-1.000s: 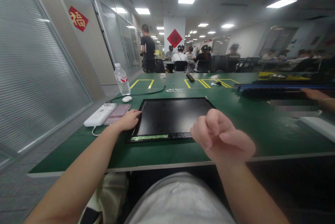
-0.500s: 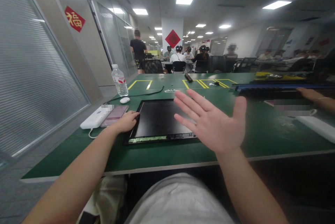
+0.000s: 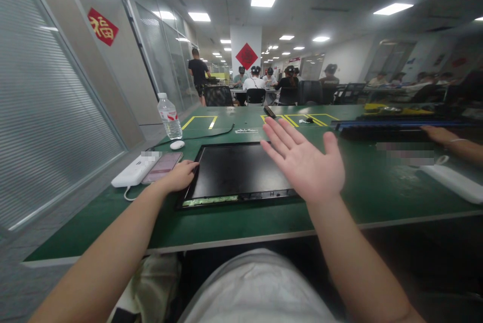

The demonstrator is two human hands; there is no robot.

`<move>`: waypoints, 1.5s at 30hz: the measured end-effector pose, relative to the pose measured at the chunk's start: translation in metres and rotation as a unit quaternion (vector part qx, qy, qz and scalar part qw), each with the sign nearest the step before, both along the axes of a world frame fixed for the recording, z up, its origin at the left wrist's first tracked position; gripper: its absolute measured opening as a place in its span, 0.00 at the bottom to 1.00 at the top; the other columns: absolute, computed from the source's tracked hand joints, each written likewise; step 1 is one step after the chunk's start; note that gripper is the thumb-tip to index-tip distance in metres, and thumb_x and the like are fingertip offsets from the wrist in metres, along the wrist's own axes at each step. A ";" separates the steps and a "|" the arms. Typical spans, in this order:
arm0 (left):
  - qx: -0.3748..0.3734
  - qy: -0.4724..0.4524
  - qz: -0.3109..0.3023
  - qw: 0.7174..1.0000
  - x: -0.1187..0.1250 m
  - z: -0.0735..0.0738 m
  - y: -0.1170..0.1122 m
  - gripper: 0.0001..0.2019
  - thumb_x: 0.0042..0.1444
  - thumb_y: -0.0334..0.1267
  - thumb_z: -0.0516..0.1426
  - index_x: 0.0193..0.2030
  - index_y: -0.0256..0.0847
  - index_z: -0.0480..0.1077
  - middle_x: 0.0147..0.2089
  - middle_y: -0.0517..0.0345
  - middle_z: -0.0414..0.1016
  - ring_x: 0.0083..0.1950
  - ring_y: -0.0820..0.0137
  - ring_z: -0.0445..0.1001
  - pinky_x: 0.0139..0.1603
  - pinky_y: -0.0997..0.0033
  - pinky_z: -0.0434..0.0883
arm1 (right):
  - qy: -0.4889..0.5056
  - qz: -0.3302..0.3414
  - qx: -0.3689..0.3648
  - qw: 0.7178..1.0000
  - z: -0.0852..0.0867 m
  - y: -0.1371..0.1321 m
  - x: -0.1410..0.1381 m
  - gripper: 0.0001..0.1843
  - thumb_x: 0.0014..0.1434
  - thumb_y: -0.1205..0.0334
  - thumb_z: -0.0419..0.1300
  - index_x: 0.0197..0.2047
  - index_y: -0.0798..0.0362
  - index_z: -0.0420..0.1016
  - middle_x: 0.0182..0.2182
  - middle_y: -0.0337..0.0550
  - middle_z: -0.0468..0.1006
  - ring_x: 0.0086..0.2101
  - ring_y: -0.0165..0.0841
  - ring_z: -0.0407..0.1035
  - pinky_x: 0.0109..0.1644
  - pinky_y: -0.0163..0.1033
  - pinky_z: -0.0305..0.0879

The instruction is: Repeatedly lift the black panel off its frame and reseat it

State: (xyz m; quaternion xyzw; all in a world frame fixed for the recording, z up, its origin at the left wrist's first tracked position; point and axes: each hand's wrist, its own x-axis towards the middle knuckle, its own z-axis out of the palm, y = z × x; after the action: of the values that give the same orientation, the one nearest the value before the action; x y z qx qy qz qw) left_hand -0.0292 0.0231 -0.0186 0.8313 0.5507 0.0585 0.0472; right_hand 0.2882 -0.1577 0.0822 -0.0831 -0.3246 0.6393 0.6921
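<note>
A flat black display panel (image 3: 234,172) lies face up on the green table, with a strip of green circuit board (image 3: 211,201) exposed along its near edge. At its left edge is my left hand (image 3: 182,175), the fingers closed on the frame and the index fingertip on the border. My right hand (image 3: 311,164) is raised above the panel's right side, palm towards me, fingers stretched and thumb spread. Nothing is in it. That hand hides the panel's right end.
A water bottle (image 3: 169,116), a white earbud case (image 3: 177,145), a phone (image 3: 162,168) and a white power bank (image 3: 134,171) stand at the left. Small white pieces (image 3: 246,131) lie behind the panel. At the right, another person's hand (image 3: 437,134) touches a long dark part (image 3: 381,129).
My right hand has shifted slightly up and tilted its fingers more upward. The left hand stays at the panel's edge. The view has swung a little to the right.
</note>
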 end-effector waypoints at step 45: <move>-0.015 -0.140 0.049 0.989 0.002 0.011 -0.009 0.14 0.50 0.31 0.56 0.42 0.37 0.80 0.53 0.41 0.83 0.57 0.52 0.78 0.62 0.59 0.70 | -0.678 -0.367 -0.225 0.596 -0.140 0.121 0.209 0.26 0.55 0.62 0.64 0.57 0.58 0.80 0.42 0.53 0.84 0.37 0.38 0.78 0.37 0.37 0.72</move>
State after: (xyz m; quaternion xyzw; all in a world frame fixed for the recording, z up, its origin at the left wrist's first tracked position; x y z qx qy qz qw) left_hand -0.0268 0.0141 -0.0074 0.7860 0.5797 0.1687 0.1331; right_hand 0.4972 -0.0370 -0.0574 -0.7579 -0.4880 0.1436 0.4084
